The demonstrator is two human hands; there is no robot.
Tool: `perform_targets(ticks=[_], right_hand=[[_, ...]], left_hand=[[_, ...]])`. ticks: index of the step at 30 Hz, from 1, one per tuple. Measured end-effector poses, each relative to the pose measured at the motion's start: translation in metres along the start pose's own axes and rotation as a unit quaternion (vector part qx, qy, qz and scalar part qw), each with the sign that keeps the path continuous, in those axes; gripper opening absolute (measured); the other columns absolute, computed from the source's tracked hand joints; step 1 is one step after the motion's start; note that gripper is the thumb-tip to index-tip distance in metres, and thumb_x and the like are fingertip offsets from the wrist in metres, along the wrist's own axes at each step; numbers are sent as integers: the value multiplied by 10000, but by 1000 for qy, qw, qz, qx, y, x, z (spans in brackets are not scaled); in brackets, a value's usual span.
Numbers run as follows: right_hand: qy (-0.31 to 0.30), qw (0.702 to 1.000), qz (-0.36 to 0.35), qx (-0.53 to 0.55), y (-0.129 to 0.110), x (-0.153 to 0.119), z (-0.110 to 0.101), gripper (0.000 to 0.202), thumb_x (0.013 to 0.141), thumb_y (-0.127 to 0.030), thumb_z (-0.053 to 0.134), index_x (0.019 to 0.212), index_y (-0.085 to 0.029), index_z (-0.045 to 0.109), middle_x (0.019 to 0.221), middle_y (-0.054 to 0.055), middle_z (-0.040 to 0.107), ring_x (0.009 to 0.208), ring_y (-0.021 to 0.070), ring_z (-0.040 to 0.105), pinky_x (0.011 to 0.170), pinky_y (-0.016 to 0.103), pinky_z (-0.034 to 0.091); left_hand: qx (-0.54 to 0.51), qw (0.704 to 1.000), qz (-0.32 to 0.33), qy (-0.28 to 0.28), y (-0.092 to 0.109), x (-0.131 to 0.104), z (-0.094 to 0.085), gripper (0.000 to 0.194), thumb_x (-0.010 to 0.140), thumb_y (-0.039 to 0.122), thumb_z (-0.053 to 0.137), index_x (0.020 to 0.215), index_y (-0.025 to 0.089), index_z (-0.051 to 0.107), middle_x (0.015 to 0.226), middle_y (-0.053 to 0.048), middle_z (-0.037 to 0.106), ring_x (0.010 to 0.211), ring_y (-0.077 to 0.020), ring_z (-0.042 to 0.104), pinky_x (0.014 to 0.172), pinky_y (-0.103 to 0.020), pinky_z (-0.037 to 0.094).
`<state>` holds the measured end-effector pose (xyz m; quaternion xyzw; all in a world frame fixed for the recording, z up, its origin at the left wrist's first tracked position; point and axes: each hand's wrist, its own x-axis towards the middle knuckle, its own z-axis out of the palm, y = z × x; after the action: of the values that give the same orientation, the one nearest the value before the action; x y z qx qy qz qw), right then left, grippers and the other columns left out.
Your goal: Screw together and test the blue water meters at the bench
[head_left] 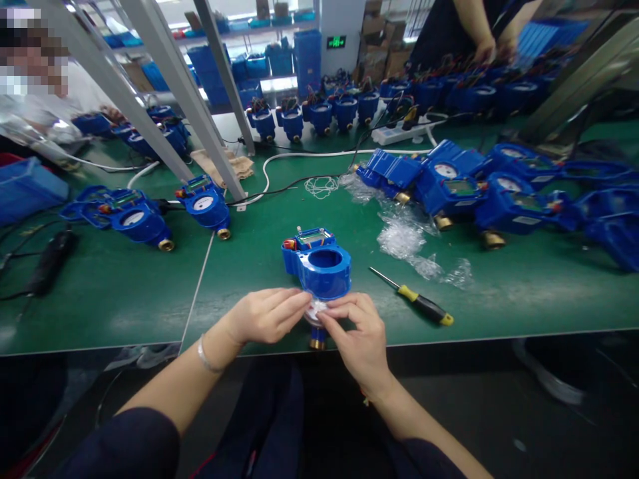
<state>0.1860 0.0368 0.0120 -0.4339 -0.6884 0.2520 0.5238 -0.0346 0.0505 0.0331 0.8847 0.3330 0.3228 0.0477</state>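
Note:
At the front edge of the bench, my left hand (269, 315) and my right hand (360, 332) meet over a water meter (316, 338) with a blue body and a brass end. Its pale, shiny top shows between my fingertips, partly hidden; whether plastic film covers it I cannot tell. Both hands are closed, with fingers and thumbs pressed around the top from either side. Just behind my fingertips stands a blue plastic housing (327, 283) with an empty round opening and a circuit board (315, 238) at its back.
A yellow-black screwdriver (424, 305) lies right of my hands, near crumpled plastic film (399, 236). Assembled blue meters (509, 206) crowd the right; others (204, 203) stand left. Metal posts (174, 80) rise at the back left. A co-worker's hands (492, 50) are at the far right.

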Motion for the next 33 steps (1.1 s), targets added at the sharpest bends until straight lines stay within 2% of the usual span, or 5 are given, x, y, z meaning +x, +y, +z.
perform_targets(ticks=[5,10,14,21,33], right_hand=[[28,999,18,6,-2,-3,-1,97,833,-208,777,761,-232,719,826,26,712,842,210,657,804,390,513],[21,999,23,11,-6,0,0,73,832,-201,775,782,-240,739,841,28,731,863,212,668,825,389,519],[18,998,36,39,-5,1,-1,95,836,-184,767,764,-236,733,817,20,734,858,206,674,831,378,525],[4,997,82,15,-1,4,-5,279,717,-294,855,955,-226,728,1155,77,685,1101,255,642,970,401,511],[-24,990,134,-19,-2,22,9,159,886,-296,679,763,-208,730,811,37,711,796,200,657,726,289,459]], left_hand=[[68,952,-161,252,9,19,-19,133,917,189,642,1033,221,698,1076,-51,715,951,-176,697,729,-281,619],[60,988,-141,30,11,43,-15,477,904,411,667,1329,224,557,1460,-116,524,1431,-339,372,1147,-625,372],[-21,988,-133,-77,-3,64,-4,234,883,361,693,1033,194,627,1443,-90,554,1500,-375,250,1170,-747,127],[-228,949,-204,-72,-12,82,0,201,842,375,722,875,221,597,1317,-74,639,1496,-351,287,1180,-705,-83],[-278,924,-261,18,-8,79,12,162,765,379,741,823,260,648,1263,-53,664,1457,-344,353,1212,-629,-93]])
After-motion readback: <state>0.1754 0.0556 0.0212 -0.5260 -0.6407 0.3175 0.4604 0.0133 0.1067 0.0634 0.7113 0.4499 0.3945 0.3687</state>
